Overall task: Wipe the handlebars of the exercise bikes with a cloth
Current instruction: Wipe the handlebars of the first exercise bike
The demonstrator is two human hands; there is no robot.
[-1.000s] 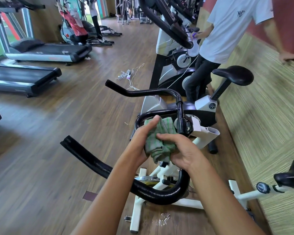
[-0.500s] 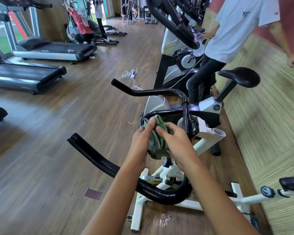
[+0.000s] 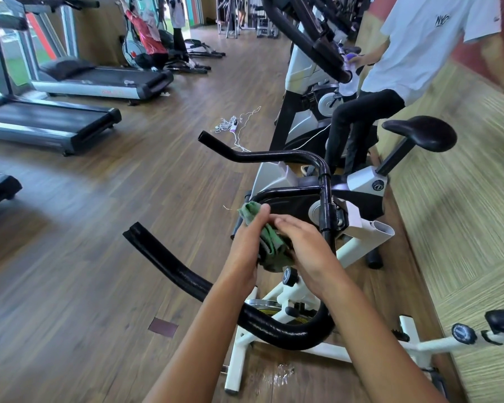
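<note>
Left grip (image 3: 245, 245) is clenched around the cloth (image 3: 271, 247). The thumb lies on top and the other fingers are hidden behind the fabric. Right grip (image 3: 306, 251) lies over the same bunch from the other side, with its fingers nearly straight across the top and pressing down. I can't tell if its thumb is pinching underneath, partly because of motion blur.

The cloth is a soft, crumpled green rag, wadded up between the two grips, with one corner poking out above my left thumb. It sits at the inner loop of the handlebars (image 3: 288, 193), just left of the upright black stem (image 3: 326, 216) and right above a round ribbed knob (image 3: 288, 276).

The inner loop and the far horn (image 3: 274, 155) are thin, glossy black tube. The near horn (image 3: 186, 277) is fatter, with matte foam-looking padding, and curves in a long U under my forearms. The bike frame (image 3: 358, 245) is white square tubing with an open-ended tube sticking out on the right.

Further out there's a smooth black saddle (image 3: 422, 132) on the next bike. Behind it is a person in a white T-shirt (image 3: 419, 45) and dark trousers. The floor (image 3: 99, 228) is brown wood-grain plank. It has a shiny wet patch (image 3: 277, 370) by the bike's foot and a tangle of white cable (image 3: 230, 126) further up. Treadmills (image 3: 56, 123) with black belts line the left side. The right wall (image 3: 463, 213) has a striped, woven-looking covering.
</note>
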